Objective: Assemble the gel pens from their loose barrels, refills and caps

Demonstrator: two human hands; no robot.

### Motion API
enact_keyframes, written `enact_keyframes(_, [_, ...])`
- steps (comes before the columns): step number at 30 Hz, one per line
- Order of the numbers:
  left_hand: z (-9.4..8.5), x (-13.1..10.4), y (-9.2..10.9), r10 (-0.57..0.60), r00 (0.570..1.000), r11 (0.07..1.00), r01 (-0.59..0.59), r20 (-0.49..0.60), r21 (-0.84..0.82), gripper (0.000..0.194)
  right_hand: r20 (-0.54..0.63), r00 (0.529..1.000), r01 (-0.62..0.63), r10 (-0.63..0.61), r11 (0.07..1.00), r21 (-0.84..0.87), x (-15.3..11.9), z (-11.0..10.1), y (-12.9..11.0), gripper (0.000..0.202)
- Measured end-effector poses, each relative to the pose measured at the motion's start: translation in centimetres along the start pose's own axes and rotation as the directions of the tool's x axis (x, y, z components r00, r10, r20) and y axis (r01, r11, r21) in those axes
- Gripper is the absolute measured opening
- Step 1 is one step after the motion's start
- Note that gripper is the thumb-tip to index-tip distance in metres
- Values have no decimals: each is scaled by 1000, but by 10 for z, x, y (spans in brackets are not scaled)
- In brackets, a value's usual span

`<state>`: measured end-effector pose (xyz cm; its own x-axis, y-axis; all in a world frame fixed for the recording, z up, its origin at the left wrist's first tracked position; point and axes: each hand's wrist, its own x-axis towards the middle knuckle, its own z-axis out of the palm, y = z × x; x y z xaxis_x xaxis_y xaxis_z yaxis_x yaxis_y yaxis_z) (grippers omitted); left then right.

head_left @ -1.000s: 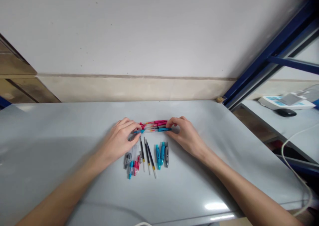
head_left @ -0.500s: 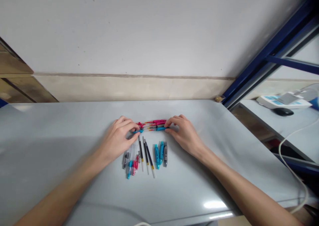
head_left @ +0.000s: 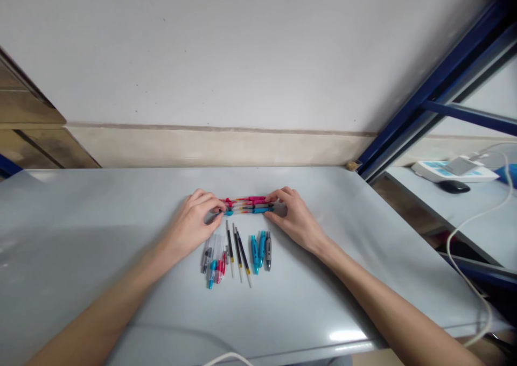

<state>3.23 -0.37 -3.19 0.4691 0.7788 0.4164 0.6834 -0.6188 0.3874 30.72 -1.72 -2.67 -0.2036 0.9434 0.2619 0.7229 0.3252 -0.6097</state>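
A small stack of pens [head_left: 253, 206] in pink, grey and blue lies crosswise on the grey table, with refills showing through their middles. Around its left ends curl the fingers of my left hand [head_left: 196, 215], thumb at the near side. My right hand [head_left: 297, 215] pinches the right ends the same way. Closer to me are several clear pen barrels [head_left: 214, 255] with black, blue and pink parts. Beside them lie 3 black ink refills [head_left: 238, 247]. To their right, two blue grip pieces [head_left: 258, 250] and a grey grip piece [head_left: 269, 250] lie side by side.
A pale wall [head_left: 226, 59] rises behind the table [head_left: 100, 290]. On the right stands a blue metal frame [head_left: 404, 97]; past it, a black mouse [head_left: 453, 187] and a white device [head_left: 456, 169] rest on another surface. A white cable [head_left: 456, 231] hangs along the right side.
The view has shifted slightly. Both hands stay at the two ends of the pens, with small finger movements; the loose parts lie as before.
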Motion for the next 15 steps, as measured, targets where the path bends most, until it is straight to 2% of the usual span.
enact_keyframes(3, [-7, 1, 2, -10, 1000, 1000, 11, -5, 27, 9, -42, 997, 56, -57, 998, -35, -3, 0, -6, 19])
enact_keyframes(5, [-18, 1, 3, -66, 998, 995, 65, 13, 75, 8, -59, 987, 147, -152, 986, -75, -8, 1, -18, 17])
enact_keyframes(8, [-34, 2, 4, -219, 968, 967, 199, 122, 161, 6, 52, 952, 304, -301, 948, -95, -19, 9, -43, 15])
enact_keyframes(11, [-40, 1, 4, -273, 933, 949, 221, 236, 224, 19, 181, 933, 341, -311, 926, -162, -29, 20, -61, 14])
enact_keyframes(15, [-31, -1, 4, -248, 900, 962, 183, 360, 204, 20, 224, 932, 343, -286, 895, -284, -33, 29, -65, 16])
